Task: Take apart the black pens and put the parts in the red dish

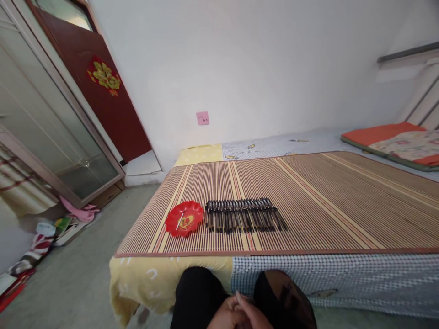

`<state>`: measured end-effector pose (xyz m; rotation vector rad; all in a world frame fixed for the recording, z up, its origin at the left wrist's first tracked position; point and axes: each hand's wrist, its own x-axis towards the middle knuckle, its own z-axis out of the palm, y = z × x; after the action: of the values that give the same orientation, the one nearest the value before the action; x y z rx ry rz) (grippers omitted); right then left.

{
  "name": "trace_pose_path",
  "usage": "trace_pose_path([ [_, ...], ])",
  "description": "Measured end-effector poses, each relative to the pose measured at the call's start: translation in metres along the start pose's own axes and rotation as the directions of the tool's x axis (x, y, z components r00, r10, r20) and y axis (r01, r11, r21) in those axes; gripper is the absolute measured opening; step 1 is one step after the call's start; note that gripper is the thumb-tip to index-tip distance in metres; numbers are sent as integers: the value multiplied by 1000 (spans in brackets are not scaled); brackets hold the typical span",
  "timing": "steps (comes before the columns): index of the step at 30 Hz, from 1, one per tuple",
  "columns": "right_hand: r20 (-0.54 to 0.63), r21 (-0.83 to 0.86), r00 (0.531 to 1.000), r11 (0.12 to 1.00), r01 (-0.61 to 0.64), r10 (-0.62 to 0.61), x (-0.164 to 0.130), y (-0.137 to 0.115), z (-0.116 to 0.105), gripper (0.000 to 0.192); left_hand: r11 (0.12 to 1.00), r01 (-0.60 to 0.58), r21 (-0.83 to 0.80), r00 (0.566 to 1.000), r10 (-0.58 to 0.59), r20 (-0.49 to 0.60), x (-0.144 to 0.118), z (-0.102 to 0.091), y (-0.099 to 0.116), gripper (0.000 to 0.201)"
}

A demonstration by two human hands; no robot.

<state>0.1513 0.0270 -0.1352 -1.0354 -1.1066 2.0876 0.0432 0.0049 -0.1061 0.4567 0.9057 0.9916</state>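
While both hands sit clasped together at the bottom centre of the frame, over the dark-clad knees, I see nothing held in them: the left hand (pixel 224 316) and the right hand (pixel 252 315) rest against each other, fingers (pixel 236 299) curled together around nothing, well apart from the things on the bed.

Those things lie on the bamboo mat (pixel 308 196) in the lower middle of the frame. A row of dark pens (pixel 242 215) lies side by side, packed tight, just right of a red scalloped plate (pixel 184 218).

My worry is the pens: they are round, loose and close to the mat's near edge, so I judge that a careless reach or a bump to the mattress could roll them out of line or over the edge to the floor (pixel 78 274).

As for containers, the red plate is the only one, and it holds a single thin pale stick, perhaps a pen refill; I cannot tell for sure.
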Motion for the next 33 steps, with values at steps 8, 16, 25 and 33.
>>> trace_pose_path([
  [8, 298, 422, 954, 897, -132, 0, -26, -61, 13, 94, 961, -57, -271, 998, 64, 15, -28, -3, 61, 55],
  [16, 224, 627, 966, 778, -43, -127, -45, -95, -10, 82, 894, -157, -420, 831, 349, 433, -69, -12, 103, 76],
  [25, 98, 578, 986, 814, 53, -133, -46, -106, -61, 75, 862, -242, -446, 763, 453, 461, -73, -52, 101, 81],
  [33, 15, 617, 986, 777, 120, -165, -25, -103, -65, 84, 892, -225, -392, 785, 404, 469, -66, -56, 96, 70],
])
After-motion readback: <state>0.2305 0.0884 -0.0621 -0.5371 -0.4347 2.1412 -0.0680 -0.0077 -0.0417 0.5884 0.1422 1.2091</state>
